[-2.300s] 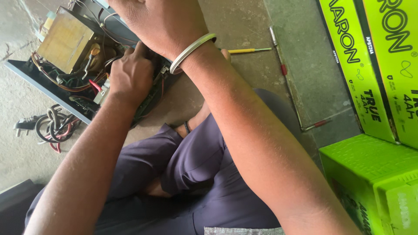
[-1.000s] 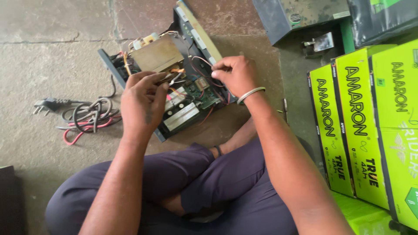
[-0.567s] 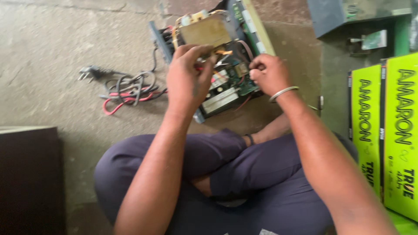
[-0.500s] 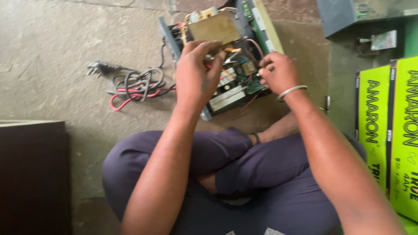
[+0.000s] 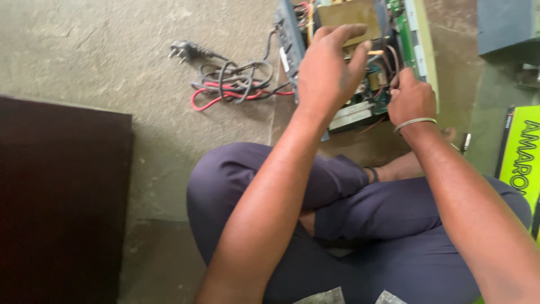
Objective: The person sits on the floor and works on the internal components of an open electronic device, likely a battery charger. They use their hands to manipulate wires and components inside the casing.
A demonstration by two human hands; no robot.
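Left hand (image 5: 329, 73) hovers half-open over the opened unit (image 5: 360, 67); right hand (image 5: 410, 98) is curled around its wires (image 5: 394, 59)

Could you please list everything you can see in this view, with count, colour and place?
opened electronic unit with a tan block and green circuit boards: one, dark case, top centre on the floor.
bundle of grey, black and red cables with a plug: one, left of the unit.
dark brown flat panel: one, left edge.
yellow-green printed carton: one, right edge.
grey metal cover: one, top right corner.
grey concrete floor: under everything.
silver bangle: one, on the right wrist.
left hand: over the unit, fingers spread.
right hand: at the wires inside the unit.
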